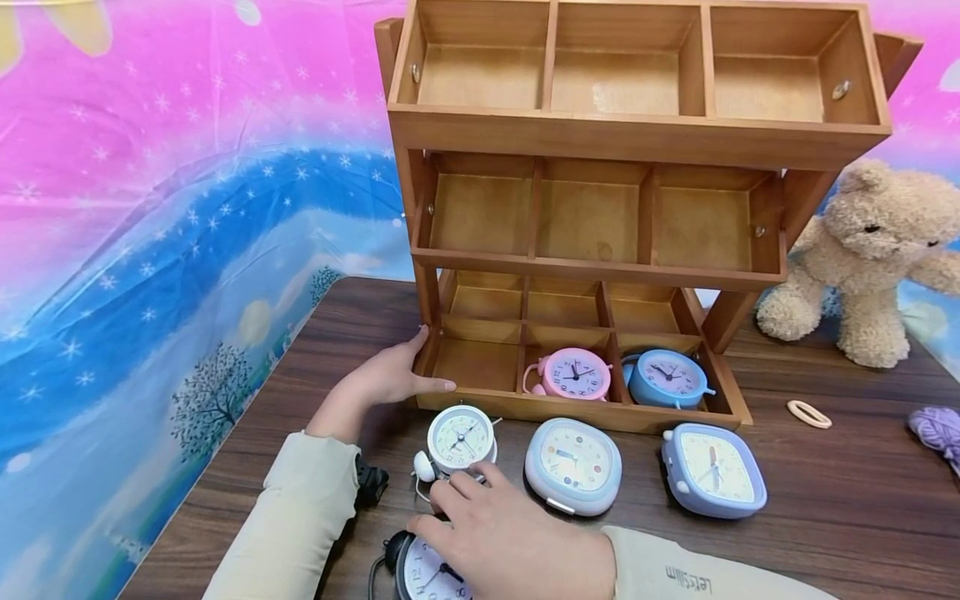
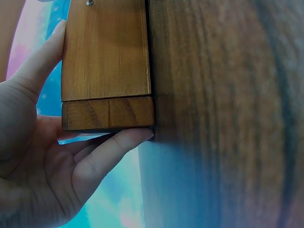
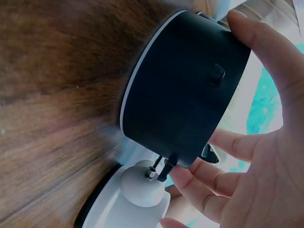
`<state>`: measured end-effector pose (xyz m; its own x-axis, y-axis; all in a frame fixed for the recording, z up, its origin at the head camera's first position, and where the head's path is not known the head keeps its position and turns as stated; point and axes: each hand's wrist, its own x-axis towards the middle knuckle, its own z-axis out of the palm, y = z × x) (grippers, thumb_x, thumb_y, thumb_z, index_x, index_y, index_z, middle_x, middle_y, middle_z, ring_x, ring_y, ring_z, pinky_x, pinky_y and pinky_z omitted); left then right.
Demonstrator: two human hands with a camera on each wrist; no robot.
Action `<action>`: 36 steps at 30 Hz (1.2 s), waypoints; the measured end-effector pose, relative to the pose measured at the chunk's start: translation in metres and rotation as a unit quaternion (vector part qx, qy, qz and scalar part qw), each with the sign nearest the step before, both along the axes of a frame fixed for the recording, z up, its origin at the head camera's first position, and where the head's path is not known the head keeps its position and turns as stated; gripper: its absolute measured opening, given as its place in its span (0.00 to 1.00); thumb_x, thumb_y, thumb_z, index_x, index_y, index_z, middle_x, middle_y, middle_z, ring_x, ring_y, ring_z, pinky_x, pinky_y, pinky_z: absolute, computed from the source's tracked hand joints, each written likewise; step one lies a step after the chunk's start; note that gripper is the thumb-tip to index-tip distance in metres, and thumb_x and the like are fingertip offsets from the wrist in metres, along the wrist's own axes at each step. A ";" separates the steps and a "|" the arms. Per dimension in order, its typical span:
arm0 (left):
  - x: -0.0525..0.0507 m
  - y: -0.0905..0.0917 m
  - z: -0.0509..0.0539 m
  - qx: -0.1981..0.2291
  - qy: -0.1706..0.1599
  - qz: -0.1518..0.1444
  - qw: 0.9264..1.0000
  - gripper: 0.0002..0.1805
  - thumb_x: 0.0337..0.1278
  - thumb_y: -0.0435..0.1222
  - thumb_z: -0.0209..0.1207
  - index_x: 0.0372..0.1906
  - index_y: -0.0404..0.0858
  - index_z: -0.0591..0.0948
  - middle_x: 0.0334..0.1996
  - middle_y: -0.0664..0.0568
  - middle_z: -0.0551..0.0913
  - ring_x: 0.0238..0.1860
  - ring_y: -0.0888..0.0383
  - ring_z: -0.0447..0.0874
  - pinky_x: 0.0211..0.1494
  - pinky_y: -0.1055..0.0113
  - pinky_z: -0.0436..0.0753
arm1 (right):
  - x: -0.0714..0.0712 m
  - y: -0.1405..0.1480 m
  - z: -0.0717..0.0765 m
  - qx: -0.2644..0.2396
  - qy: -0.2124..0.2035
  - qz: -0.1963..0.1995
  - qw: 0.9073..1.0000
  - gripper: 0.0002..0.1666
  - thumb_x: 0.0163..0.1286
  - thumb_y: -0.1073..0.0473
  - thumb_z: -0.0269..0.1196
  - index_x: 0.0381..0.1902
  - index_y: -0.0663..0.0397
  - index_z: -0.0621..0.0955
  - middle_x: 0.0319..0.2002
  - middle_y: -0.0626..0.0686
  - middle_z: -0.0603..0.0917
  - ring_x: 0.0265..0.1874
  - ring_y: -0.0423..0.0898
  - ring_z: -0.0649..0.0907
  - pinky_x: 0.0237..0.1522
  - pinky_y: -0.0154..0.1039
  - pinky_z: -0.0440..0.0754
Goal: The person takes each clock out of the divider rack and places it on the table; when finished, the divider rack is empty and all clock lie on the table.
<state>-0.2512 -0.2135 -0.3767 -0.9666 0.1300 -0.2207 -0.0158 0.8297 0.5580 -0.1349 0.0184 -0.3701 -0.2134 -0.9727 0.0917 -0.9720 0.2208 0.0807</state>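
Note:
My left hand [image 1: 390, 371] rests spread against the front left corner of the wooden shelf's bottom tray [image 1: 480, 398]. Its digits are fairly straight, one along the front and others at the side. My right hand [image 1: 510, 533] grips a black twin-bell alarm clock [image 3: 183, 90], with the thumb at one side and curled fingers at the other. In the head view this clock lies face up, partly covered by the hand. Just beyond the fingers lies a white twin-bell alarm clock [image 1: 460, 437]. Whether the black clock touches the table cannot be told.
In the bottom tray sit a pink alarm clock [image 1: 576, 375] and a blue alarm clock [image 1: 667, 377]. Before it lie a white rounded clock [image 1: 573, 467] and a lavender square clock [image 1: 714, 471]. To the right are a teddy bear [image 1: 862, 258], a beige ring [image 1: 809, 414] and purple yarn [image 1: 937, 433].

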 end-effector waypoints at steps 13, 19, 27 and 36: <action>0.001 0.001 0.002 0.004 -0.003 0.007 1.000 0.58 0.58 0.57 0.65 0.80 0.37 0.42 0.76 0.34 0.54 0.73 0.36 0.57 0.70 0.42 0.63 | -0.005 0.000 0.001 0.013 -0.021 -0.028 0.999 0.47 0.56 0.18 0.58 0.62 0.42 0.77 0.52 0.44 0.77 0.51 0.41 0.75 0.53 0.49 0.73; 0.002 0.000 0.001 0.005 -0.004 0.006 1.000 0.58 0.59 0.56 0.64 0.80 0.37 0.42 0.76 0.34 0.54 0.73 0.36 0.57 0.71 0.42 0.63 | -0.004 0.000 0.000 0.004 -0.008 -0.026 1.000 0.47 0.56 0.18 0.58 0.62 0.42 0.77 0.52 0.44 0.77 0.50 0.41 0.75 0.52 0.48 0.73; 0.002 0.000 0.003 0.003 -0.004 0.006 1.000 0.58 0.59 0.57 0.65 0.80 0.37 0.42 0.76 0.34 0.54 0.73 0.36 0.57 0.71 0.42 0.63 | -0.004 0.002 0.003 0.009 -0.025 -0.030 0.999 0.46 0.60 0.20 0.56 0.67 0.39 0.74 0.55 0.44 0.76 0.53 0.41 0.74 0.54 0.49 0.74; 0.002 -0.001 0.002 0.003 -0.008 0.001 1.000 0.58 0.60 0.57 0.64 0.80 0.37 0.41 0.76 0.34 0.53 0.73 0.36 0.56 0.71 0.41 0.62 | -0.021 0.007 0.028 -0.022 -0.036 -0.092 0.995 0.40 0.68 0.24 0.50 0.70 0.35 0.72 0.68 0.50 0.71 0.67 0.51 0.69 0.62 0.55 0.71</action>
